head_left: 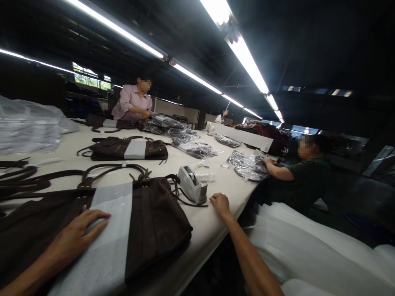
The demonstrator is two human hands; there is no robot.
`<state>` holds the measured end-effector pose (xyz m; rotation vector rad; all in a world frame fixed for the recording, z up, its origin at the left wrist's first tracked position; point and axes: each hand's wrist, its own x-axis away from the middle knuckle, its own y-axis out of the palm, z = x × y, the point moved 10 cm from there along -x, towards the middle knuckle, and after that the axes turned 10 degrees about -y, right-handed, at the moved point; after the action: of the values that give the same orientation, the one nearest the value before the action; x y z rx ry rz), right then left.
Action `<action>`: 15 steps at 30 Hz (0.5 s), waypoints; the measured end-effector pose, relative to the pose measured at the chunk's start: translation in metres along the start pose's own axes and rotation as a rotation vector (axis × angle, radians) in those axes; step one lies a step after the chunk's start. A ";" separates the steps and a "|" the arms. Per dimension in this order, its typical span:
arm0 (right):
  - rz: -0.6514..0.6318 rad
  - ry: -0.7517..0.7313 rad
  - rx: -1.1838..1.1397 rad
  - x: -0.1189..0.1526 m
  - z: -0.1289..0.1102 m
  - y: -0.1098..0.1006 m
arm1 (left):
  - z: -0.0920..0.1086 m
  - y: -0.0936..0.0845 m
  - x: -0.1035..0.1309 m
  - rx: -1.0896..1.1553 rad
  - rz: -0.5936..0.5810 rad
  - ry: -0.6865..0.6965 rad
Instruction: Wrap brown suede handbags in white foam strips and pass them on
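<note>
A dark brown handbag [157,226] lies on the table right in front of me, with a white paper band [112,213] wrapped around its middle. My left hand [86,228] rests on the bag and the band's left edge, fingers spread and holding nothing. Just right of a grey tape dispenser [193,185], my right hand [220,203] hovers near the table edge with its fingers curled together. Whatever may be pinched at its fingertips is too small to make out. The bag's dark handles [114,167] and thin straps reach toward the dispenser.
Behind stands another banded brown bag [135,149]. Bags in clear plastic [194,146] lie farther along the table [216,176]. At left is a stack of plastic-wrapped sheets [29,131]. Co-workers handle bags at the far side and right. White sheet material [296,234] sits at lower right.
</note>
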<state>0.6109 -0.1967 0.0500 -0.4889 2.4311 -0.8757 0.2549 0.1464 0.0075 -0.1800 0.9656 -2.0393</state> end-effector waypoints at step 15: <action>-0.529 0.131 -0.715 0.076 -0.249 0.210 | 0.002 -0.010 0.026 0.167 -0.111 -0.067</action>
<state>0.3750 0.0402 0.0504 -1.4143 2.7393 -0.1769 0.2332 0.1287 0.0104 -0.2151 0.7547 -2.1900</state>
